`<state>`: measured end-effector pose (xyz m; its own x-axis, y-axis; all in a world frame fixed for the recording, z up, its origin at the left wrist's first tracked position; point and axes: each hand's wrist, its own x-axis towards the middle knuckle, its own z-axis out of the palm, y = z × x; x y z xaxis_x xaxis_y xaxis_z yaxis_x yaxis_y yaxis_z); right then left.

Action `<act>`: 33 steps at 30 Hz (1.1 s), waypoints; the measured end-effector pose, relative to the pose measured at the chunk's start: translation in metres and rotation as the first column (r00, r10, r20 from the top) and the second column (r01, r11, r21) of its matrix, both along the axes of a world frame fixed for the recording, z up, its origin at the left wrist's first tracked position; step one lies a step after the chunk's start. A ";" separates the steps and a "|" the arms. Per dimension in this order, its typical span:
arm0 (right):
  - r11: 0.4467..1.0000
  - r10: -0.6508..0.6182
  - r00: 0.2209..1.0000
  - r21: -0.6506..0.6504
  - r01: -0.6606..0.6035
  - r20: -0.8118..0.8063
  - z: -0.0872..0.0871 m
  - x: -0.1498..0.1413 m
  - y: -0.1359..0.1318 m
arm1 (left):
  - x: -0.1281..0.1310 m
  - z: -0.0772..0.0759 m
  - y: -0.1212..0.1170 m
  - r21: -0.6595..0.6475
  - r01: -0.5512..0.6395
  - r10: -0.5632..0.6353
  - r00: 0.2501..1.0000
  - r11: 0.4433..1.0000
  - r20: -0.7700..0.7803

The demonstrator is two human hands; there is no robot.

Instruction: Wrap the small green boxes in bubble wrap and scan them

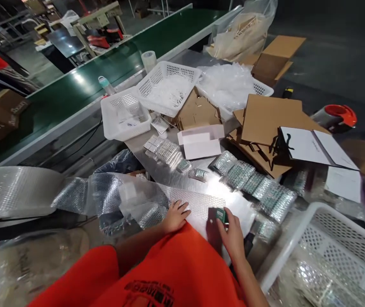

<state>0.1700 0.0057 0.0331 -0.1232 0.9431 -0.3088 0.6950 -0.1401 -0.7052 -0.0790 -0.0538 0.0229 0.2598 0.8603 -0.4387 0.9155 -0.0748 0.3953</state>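
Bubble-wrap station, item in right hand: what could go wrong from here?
1. The small green box, held near its edge by the right hand, might slip.
2. The bubble wrap might shift or curl if the left hand lifts off it.
3. The wrapped packs lie close by and could get knocked.

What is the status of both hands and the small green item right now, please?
Left hand spread on bubble wrap. Right hand gripping small green item over it. Wrapped packs beyond, none between the hands.
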 end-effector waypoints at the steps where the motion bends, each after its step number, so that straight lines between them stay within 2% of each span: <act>1: 1.000 0.019 0.998 -0.009 -0.018 0.062 0.000 -0.004 0.000 | 0.004 0.001 0.002 0.027 -0.017 0.018 1.000 0.999 -0.006; 4: 0.998 0.057 0.969 -0.034 -0.050 0.240 0.000 -0.019 0.001 | 0.012 0.003 0.009 0.066 -0.052 0.053 0.998 0.996 -0.015; 6: 0.995 0.094 0.950 -0.047 -0.084 0.298 0.000 -0.032 0.002 | 0.012 0.004 0.013 0.058 -0.049 0.050 0.999 0.997 -0.019; 14: 0.991 0.133 0.930 -0.055 -0.121 0.343 -0.002 -0.086 0.003 | -0.006 -0.001 0.021 0.047 0.014 -0.016 0.999 0.999 0.042; 20: 0.990 0.137 0.918 -0.082 -0.114 0.372 -0.007 -0.089 0.000 | -0.013 -0.007 0.024 0.048 0.048 -0.051 0.996 0.998 0.072; 24: 0.993 0.045 0.945 -0.120 -0.006 0.323 -0.011 -0.089 -0.004 | -0.014 -0.005 0.028 0.015 0.050 -0.051 0.994 0.999 0.093; 28: 0.991 -0.042 0.971 -0.111 0.070 0.236 -0.018 -0.091 -0.006 | -0.014 0.001 0.034 -0.049 0.014 -0.007 0.988 0.999 0.154; 33: 0.992 -0.056 0.978 -0.097 0.077 0.200 -0.022 -0.085 -0.008 | -0.014 0.008 0.040 -0.103 -0.041 0.065 0.968 0.994 0.244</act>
